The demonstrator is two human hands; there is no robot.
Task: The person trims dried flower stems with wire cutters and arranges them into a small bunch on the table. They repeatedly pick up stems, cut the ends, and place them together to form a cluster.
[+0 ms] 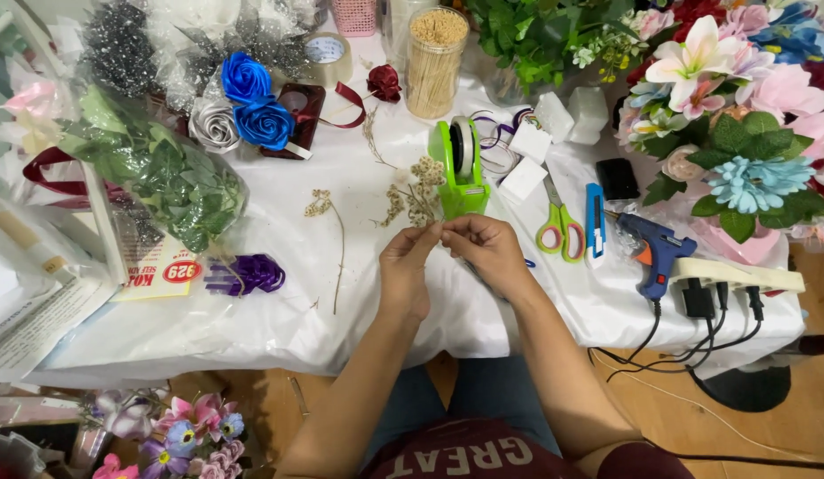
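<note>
My left hand and my right hand meet over the white-covered table, fingertips pinched together on the stems of a small dried flower sprig that fans up and away from me. Just beyond my fingers stands a green tape dispenser. Another dried sprig lies loose on the cloth to the left.
Green-handled scissors, a blue utility knife, a blue glue gun and a power strip sit to the right. Blue and silver ribbon roses, a purple rose, bagged greenery, a jar of sticks and artificial flowers crowd the table.
</note>
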